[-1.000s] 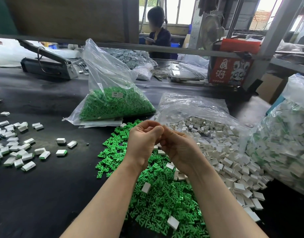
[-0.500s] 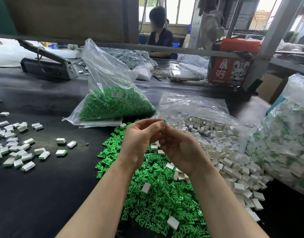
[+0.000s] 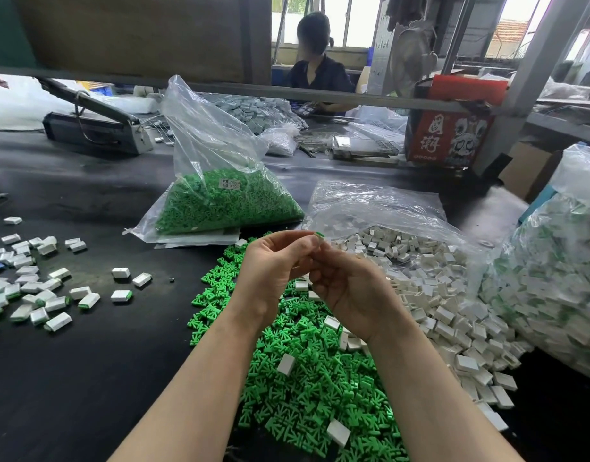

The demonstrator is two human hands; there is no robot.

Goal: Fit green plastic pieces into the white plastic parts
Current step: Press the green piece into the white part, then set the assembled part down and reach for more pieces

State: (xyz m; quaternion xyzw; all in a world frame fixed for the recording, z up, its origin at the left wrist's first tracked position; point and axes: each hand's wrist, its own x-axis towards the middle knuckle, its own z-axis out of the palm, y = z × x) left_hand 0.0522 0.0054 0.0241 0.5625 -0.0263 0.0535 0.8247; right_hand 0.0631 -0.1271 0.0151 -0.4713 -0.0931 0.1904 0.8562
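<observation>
My left hand (image 3: 270, 271) and my right hand (image 3: 350, 288) meet above the black table, fingertips together. Between them they pinch a small white part with a green piece (image 3: 318, 235) showing at its top; most of it is hidden by the fingers. Under my hands lies a heap of loose green pieces (image 3: 307, 371) with a few white parts on it. A heap of loose white parts (image 3: 437, 295) spreads to the right. Assembled white parts with green ends (image 3: 37, 295) are scattered at the left.
A clear bag of green pieces (image 3: 227, 201) stands behind the heap. An open clear bag (image 3: 377, 205) lies behind the white parts, and a big bag of assembled parts (image 3: 553, 278) fills the right edge. A heat sealer (image 3: 93, 128), a red box (image 3: 450, 128) and a seated person (image 3: 315, 71) are farther back.
Both hands stayed together and shifted slightly left and up. The green end of the pinched part now shows above the fingertips.
</observation>
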